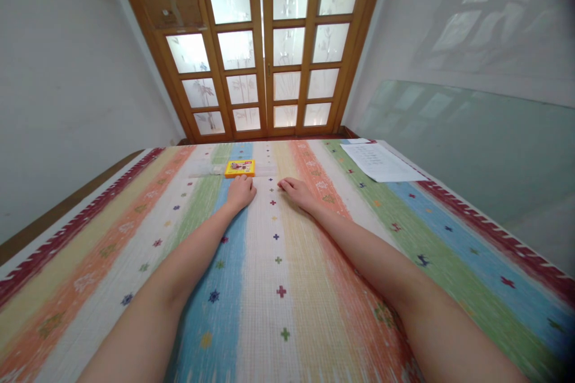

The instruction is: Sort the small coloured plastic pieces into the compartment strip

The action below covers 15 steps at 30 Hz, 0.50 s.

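A small yellow box [240, 168] with a printed picture on its top lies flat on the striped tablecloth [263, 287]. Just in front of it rests my left hand [242, 191], its fingers curled down at the box's near edge; whether they touch the box I cannot tell. My right hand [295, 191] lies on the cloth further right, fingers loosely closed, with nothing visible in them. A gap of cloth separates the two hands. Clear plastic [204, 169], hard to make out, lies flat beside the box.
A white sheet of paper [381, 161] with lines of writing lies at the table's far right. Beyond the far edge stand wooden doors [265, 42] with frosted panes. A pale glass-like panel [467, 137] leans along the right wall.
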### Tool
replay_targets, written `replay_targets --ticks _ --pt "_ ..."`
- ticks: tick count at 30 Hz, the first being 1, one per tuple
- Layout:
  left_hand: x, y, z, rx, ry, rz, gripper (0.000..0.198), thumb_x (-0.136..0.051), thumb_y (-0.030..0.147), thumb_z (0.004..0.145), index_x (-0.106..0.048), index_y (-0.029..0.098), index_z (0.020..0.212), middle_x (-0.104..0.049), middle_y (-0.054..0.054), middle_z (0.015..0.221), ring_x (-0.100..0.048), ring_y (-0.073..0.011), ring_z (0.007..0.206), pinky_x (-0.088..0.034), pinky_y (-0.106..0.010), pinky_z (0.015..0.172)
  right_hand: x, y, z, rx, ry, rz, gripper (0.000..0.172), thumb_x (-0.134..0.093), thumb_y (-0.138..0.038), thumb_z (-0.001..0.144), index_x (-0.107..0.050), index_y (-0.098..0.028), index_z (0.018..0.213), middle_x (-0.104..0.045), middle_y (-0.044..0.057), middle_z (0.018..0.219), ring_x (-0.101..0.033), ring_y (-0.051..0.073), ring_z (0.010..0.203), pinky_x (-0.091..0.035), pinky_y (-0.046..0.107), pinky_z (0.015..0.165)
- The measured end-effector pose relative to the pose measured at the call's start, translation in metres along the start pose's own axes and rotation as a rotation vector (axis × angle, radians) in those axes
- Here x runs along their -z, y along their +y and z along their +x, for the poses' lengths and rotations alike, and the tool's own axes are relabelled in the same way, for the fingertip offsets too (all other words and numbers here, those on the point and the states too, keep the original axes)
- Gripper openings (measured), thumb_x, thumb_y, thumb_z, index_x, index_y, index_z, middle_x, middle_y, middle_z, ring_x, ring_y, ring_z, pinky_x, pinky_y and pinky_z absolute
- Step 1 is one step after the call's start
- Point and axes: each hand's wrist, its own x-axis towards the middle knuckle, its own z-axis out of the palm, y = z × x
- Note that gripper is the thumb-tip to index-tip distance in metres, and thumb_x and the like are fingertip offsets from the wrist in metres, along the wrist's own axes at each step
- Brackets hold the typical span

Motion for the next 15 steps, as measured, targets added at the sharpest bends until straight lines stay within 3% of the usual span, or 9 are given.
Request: replay_targets --ticks 15 --pt "0.022 -0.088 -0.019 0.041 -0.036 0.01 0.014 -0.052 0.028 0.095 -0.062 0.023 0.087 -0.067 -0.01 0.1 -0.06 -0.0278 0.101 -0.045 -0.038 0.089 0.001 -0.002 -0.001 -0.005 -0.003 -0.019 0.035 -0.047 -0.043 0.103 -0.074 -0.022 0.095 -0.077 0.006 0.099 -0.067 0.023 0.093 -0.047 0.031 0.085"
